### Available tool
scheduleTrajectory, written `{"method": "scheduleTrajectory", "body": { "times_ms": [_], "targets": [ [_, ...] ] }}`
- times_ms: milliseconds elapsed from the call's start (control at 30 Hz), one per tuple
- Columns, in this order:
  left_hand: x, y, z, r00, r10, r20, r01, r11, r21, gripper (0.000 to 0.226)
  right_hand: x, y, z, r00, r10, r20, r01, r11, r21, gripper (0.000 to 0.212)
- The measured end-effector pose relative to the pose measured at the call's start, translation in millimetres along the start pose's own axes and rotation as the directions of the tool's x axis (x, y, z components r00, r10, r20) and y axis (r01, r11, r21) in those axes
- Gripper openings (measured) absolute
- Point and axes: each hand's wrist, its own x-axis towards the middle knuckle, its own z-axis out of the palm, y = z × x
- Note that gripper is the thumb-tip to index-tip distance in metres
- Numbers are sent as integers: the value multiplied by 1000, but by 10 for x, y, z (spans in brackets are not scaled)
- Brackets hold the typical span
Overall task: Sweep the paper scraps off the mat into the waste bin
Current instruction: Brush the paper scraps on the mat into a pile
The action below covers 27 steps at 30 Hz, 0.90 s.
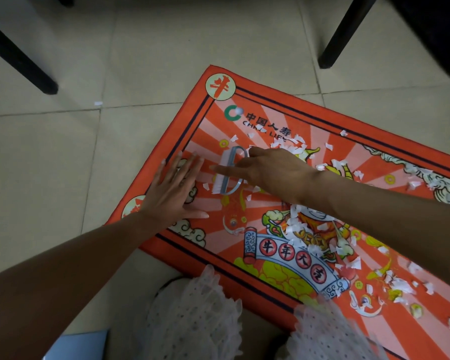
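Red mat (322,141): my right grip (276,172) clasps the brush (226,171); left grip (173,188) flat, splayed beside it; paper scraps (296,149) behind.

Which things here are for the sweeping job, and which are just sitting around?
For the job:
brush, in the right hand
left hand, pressed flat on the mat
paper scraps

Just there:
black furniture legs
floor tiles
one scrap on the floor

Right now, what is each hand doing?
Left hand: open, flat on the mat.
Right hand: closed on the brush.
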Motion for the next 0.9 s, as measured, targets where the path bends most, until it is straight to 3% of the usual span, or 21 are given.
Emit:
{"method": "scheduleTrajectory", "body": {
  "times_ms": [267, 433, 667, 900],
  "targets": [
    [29, 35, -27, 1000, 5, 3, -5, 1000, -7, 126, -6, -9, -106, 999, 39, 1, -39, 999, 33, 67],
    [36, 22, -14, 1000, 5, 24, -5, 1000, -15, 127, 120, -81, -124, 999, 41, 34, -42, 999, 10, 71],
    [2, -55, 12, 1000, -19, 4, 20, 999, -47, 129, 469, -246, -21, 999, -1, -34, 2, 999, 45, 58],
    [-58, -104, 5, 999, -29, 23, 30, 999, -40, 127, 467, -319, 61, 998, -56, -10, 56, 998, 10, 63]
  ]
}}
